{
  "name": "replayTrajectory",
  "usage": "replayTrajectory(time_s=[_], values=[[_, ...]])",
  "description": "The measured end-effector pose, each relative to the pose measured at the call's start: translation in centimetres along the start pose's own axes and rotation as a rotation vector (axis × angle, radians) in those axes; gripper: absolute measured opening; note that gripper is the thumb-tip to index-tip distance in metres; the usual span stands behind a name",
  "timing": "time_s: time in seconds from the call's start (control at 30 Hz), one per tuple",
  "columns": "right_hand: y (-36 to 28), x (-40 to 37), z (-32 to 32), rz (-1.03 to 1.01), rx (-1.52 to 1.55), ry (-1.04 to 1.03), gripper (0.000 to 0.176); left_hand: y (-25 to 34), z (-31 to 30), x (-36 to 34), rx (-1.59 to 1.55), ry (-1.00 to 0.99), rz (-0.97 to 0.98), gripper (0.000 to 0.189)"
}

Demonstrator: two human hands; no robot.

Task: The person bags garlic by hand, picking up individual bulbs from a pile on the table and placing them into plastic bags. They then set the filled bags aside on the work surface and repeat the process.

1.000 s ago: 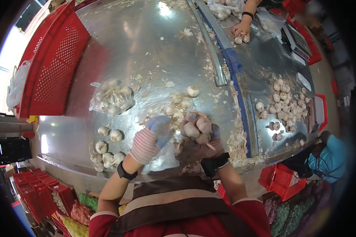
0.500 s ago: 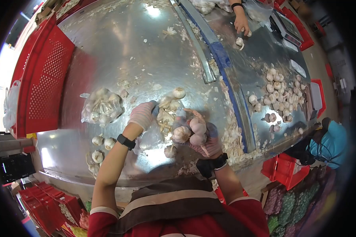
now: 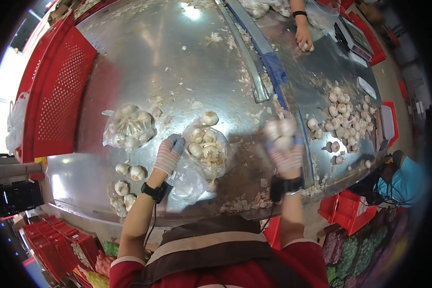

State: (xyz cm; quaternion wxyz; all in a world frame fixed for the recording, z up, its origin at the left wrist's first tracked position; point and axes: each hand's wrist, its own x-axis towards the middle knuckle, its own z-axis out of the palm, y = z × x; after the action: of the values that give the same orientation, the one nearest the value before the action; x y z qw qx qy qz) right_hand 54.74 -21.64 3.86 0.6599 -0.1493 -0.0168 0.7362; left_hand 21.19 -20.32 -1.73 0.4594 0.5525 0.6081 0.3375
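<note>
My left hand (image 3: 169,154), in a striped glove with grey-blue fingertips, is closed at the left edge of a clear plastic bag (image 3: 186,188). Inside and around the bag's upper part are several garlic bulbs (image 3: 209,138), with one more garlic bulb (image 3: 209,118) at its top edge. To the right, my gloved right hand (image 3: 288,158) grips a cluster of garlic bulbs (image 3: 279,133), raised near the blue-edged divider. That hand and its bulbs are blurred by motion. A filled bag of garlic (image 3: 129,126) sits left of my left hand.
Loose garlic bulbs (image 3: 121,187) lie at the near left. A red crate (image 3: 57,96) stands on the left. Beyond the blue-edged divider (image 3: 276,72) are a garlic pile (image 3: 345,115), a scale (image 3: 354,38) and another person's hand (image 3: 303,36). Papery skins litter the metal table.
My right hand has moved right, carrying garlic bulbs away from the bag. The bag's contents are now uncovered. My left hand stays beside it; the other person's hand has shifted slightly.
</note>
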Motion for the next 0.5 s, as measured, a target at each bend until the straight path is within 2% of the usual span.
replayTrajectory(time_s=[0.03,0.07,0.1,0.13,0.17,0.2,0.23,0.27,0.33,0.37,0.4,0.43,0.47,0.5], values=[[-2.3,0.6,-1.0,-0.146,0.055,0.047,0.049,-0.7,-0.3,0.1,-0.002,0.008,-0.002,0.019],[-4.6,1.2,-1.9,-0.294,0.103,0.087,0.052,-1.4,-0.7,0.3,0.270,0.057,0.082,0.017],[-5.4,1.7,-2.3,-0.342,0.149,0.143,0.053,-1.6,-1.0,0.4,0.542,0.106,0.163,0.016],[-6.1,2.2,-2.6,-0.392,0.192,0.198,0.054,-1.3,-1.0,0.3,0.540,0.114,0.160,0.016],[-6.1,2.7,-1.5,-0.444,0.231,0.252,0.055,0.1,-0.8,0.2,0.650,0.153,0.248,0.016],[-4.8,2.6,-1.1,-0.338,0.324,0.314,0.051,1.6,-0.5,0.0,0.760,0.191,0.336,0.019],[-2.4,3.3,-1.8,-0.207,0.225,0.224,0.046,6.3,-0.1,-0.7,0.868,-0.018,-0.005,0.027],[0.4,3.9,-2.6,-0.078,0.128,0.135,0.042,7.3,0.5,-0.6,0.867,-0.016,-0.008,0.027],[7.0,2.6,-1.4,0.130,-0.512,0.088,0.029,8.1,1.2,-0.7,0.714,-0.221,0.136,0.041],[9.6,2.9,0.6,0.112,-1.211,-0.065,0.028,7.8,1.6,-0.4,0.715,-0.220,0.131,0.041],[11.4,3.4,2.5,0.075,-1.905,-0.241,0.027,7.0,2.1,0.1,0.777,-0.277,0.051,0.051],[12.8,4.0,2.5,0.072,-1.903,-0.244,0.027,6.3,2.3,0.6,0.840,-0.335,-0.027,0.061],[14.0,4.7,2.0,0.111,-2.330,-0.335,0.035,5.6,2.3,0.9,0.842,-0.334,-0.025,0.061],[14.5,5.2,1.7,0.154,-2.757,-0.431,0.044,4.9,2.0,1.1,0.814,-0.377,-0.073,0.069]])
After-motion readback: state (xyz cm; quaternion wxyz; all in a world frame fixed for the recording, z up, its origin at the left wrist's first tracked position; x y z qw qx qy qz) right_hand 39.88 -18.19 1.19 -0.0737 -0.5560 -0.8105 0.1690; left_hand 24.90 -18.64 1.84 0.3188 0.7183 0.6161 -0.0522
